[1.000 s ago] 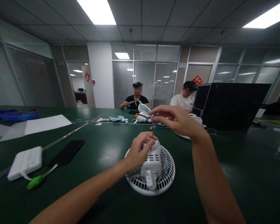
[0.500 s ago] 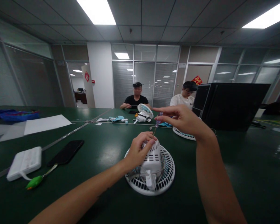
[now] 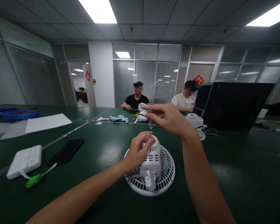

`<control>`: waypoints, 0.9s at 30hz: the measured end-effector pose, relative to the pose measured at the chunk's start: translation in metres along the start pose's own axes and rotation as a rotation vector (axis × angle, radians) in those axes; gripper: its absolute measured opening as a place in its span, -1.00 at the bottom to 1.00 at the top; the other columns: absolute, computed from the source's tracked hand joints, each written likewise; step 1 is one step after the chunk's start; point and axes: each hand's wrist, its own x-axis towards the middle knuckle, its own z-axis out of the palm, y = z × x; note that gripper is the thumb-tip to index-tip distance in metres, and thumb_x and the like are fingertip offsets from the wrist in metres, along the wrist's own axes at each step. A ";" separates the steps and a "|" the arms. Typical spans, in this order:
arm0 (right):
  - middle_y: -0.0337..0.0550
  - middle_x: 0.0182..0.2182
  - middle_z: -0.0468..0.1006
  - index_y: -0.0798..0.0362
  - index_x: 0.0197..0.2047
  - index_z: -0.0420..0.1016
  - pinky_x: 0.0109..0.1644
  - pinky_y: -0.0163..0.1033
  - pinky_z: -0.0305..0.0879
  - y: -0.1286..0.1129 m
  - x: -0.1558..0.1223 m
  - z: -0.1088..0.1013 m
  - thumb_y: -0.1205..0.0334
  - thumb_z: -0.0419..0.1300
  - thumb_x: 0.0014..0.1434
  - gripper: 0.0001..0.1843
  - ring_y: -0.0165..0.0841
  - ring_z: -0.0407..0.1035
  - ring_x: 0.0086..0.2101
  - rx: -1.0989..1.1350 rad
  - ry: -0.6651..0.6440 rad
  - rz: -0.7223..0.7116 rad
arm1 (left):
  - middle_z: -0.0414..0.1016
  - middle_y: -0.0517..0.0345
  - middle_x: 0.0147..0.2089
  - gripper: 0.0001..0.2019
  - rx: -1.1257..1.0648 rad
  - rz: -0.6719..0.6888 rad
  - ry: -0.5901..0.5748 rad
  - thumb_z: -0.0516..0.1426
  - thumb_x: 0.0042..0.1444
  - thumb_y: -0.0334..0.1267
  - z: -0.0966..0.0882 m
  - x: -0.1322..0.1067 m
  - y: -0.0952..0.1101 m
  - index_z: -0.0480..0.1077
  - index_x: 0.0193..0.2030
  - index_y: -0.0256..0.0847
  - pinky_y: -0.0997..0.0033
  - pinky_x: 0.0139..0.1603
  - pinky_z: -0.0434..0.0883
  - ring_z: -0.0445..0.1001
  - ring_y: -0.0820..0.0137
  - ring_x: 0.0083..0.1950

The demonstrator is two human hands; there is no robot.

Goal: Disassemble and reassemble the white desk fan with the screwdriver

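A small white fan (image 3: pixel 154 169) lies face down on the green table (image 3: pixel 235 174), motor housing up. My left hand (image 3: pixel 137 151) grips the top of the housing, fingers closed around it. My right hand (image 3: pixel 168 118) hovers above, pinching a small screwdriver (image 3: pixel 150 126) with a clear bluish handle. The shaft points straight down, its tip at the housing top beside my left thumb.
To the left lie a black phone (image 3: pixel 66 151), a white box (image 3: pixel 24 161) and a green-handled tool (image 3: pixel 35 180). White paper (image 3: pixel 45 122) lies farther back. Two people sit across the table with fan parts (image 3: pixel 142 114). A second white fan (image 3: pixel 196 121) and a black case (image 3: pixel 231 105) stand at right.
My right hand has shifted left and brought the screwdriver from a tilt to upright over the housing. The left hand has stayed on the fan.
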 end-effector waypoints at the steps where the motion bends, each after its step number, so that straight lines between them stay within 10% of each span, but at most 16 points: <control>1: -0.08 -0.15 0.68 0.07 0.05 0.59 -0.13 -0.22 0.42 0.000 0.002 0.001 0.24 0.18 0.23 -0.66 -0.28 0.54 -0.21 -0.026 0.009 0.005 | 0.48 0.06 -0.28 -0.77 -0.002 -0.001 -0.002 0.08 0.28 -0.21 0.000 0.000 0.000 0.32 -0.41 -0.20 0.20 0.17 0.33 0.47 0.25 0.04; 8: -0.12 -0.32 0.67 0.12 -0.11 0.65 -0.19 -0.30 0.36 -0.012 0.011 0.001 0.36 0.08 0.26 -0.69 -0.40 0.52 -0.32 0.068 -0.150 -0.003 | 0.47 0.10 -0.32 -0.74 -0.007 0.016 -0.005 0.07 0.29 -0.21 0.000 0.000 -0.001 0.25 -0.44 -0.18 0.18 0.17 0.33 0.47 0.27 -0.02; 27: -0.09 -0.12 0.67 0.07 0.10 0.54 -0.06 -0.23 0.49 0.005 -0.001 -0.004 0.31 0.15 0.22 -0.62 -0.34 0.56 -0.17 0.205 -0.066 0.032 | 0.49 0.07 -0.30 -0.78 0.002 0.028 -0.008 0.08 0.28 -0.23 -0.001 0.000 -0.004 0.32 -0.41 -0.20 0.18 0.14 0.35 0.48 0.27 -0.03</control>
